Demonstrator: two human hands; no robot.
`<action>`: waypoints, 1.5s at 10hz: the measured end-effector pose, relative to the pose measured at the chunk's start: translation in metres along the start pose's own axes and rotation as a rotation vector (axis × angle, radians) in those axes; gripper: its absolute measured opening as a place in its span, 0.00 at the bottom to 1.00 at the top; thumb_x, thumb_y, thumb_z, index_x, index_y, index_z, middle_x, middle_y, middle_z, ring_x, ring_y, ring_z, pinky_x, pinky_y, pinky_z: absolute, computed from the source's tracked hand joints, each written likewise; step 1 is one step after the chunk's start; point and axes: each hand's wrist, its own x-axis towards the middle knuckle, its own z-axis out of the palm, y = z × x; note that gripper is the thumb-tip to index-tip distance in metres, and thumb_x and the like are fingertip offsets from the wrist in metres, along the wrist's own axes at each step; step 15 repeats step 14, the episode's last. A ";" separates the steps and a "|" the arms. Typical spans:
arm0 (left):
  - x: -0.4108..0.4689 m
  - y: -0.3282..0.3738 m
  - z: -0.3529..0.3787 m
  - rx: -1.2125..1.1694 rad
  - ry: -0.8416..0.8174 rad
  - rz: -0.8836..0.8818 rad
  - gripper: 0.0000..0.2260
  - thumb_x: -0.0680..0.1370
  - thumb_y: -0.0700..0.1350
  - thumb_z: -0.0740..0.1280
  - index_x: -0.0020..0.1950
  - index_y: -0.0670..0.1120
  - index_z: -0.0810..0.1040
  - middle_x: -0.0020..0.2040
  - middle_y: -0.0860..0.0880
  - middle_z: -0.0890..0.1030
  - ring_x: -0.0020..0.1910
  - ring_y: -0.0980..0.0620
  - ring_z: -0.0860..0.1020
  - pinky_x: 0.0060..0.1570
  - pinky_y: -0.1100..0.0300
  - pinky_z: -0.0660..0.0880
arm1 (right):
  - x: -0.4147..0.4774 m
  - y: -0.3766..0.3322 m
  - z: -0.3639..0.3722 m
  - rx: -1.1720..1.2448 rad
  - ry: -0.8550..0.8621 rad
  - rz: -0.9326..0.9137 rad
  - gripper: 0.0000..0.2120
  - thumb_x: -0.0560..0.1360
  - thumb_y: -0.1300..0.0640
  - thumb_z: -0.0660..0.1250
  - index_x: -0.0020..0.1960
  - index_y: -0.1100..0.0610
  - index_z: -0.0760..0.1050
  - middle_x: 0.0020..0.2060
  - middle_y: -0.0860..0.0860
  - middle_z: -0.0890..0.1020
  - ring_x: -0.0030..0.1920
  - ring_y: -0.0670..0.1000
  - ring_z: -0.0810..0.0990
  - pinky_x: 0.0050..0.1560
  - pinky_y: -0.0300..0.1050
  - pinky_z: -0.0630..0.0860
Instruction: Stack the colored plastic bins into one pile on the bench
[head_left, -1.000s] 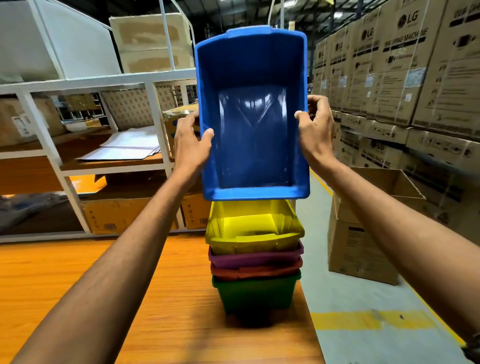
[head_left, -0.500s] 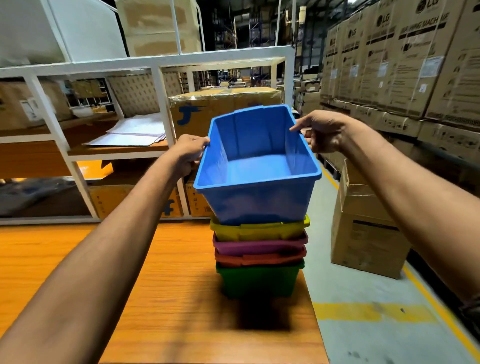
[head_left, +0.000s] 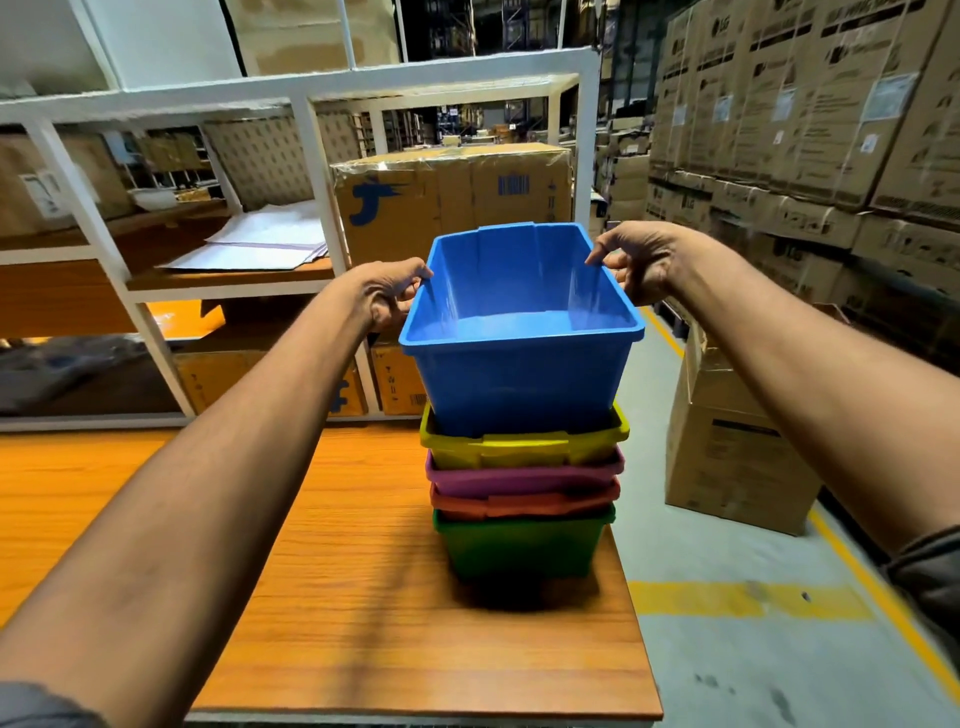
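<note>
Both arms reach forward, the bare forearms nearly straight and converging from the lower corners. The left grip (head_left: 387, 296) pinches the left rim of the blue bin (head_left: 519, 384), fingers curled at its edge and knuckles up. The right grip (head_left: 636, 260) pinches the right rim, its fingers curled outside the wall. A dark sleeve edge shows on each arm.

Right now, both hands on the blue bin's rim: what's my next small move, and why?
Probably press the blue bin straight down. It stands tall out of the yellow bin, while the purple bin and orange bin show only rims, so it seems unseated. The left hand and right hand pinch opposite rims, allowing an even push.
</note>
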 end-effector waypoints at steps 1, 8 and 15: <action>0.001 -0.006 0.005 -0.022 -0.020 -0.021 0.05 0.82 0.43 0.65 0.55 0.43 0.75 0.50 0.45 0.78 0.51 0.50 0.80 0.42 0.59 0.83 | 0.012 0.007 -0.004 -0.038 0.029 0.025 0.13 0.65 0.70 0.71 0.47 0.57 0.78 0.43 0.50 0.81 0.33 0.49 0.81 0.29 0.38 0.80; 0.016 -0.065 0.012 -0.141 0.000 -0.147 0.11 0.80 0.43 0.67 0.62 0.44 0.77 0.41 0.47 0.79 0.29 0.54 0.82 0.24 0.64 0.77 | 0.032 0.062 0.006 0.000 0.043 0.216 0.09 0.76 0.63 0.69 0.55 0.56 0.80 0.43 0.54 0.86 0.41 0.53 0.86 0.41 0.44 0.85; -0.013 -0.083 0.006 -0.060 0.311 0.415 0.13 0.80 0.40 0.70 0.63 0.49 0.79 0.54 0.52 0.80 0.53 0.56 0.78 0.42 0.65 0.74 | -0.012 0.081 0.025 -0.339 0.319 -0.414 0.10 0.76 0.67 0.70 0.39 0.55 0.75 0.44 0.52 0.78 0.49 0.48 0.77 0.40 0.39 0.72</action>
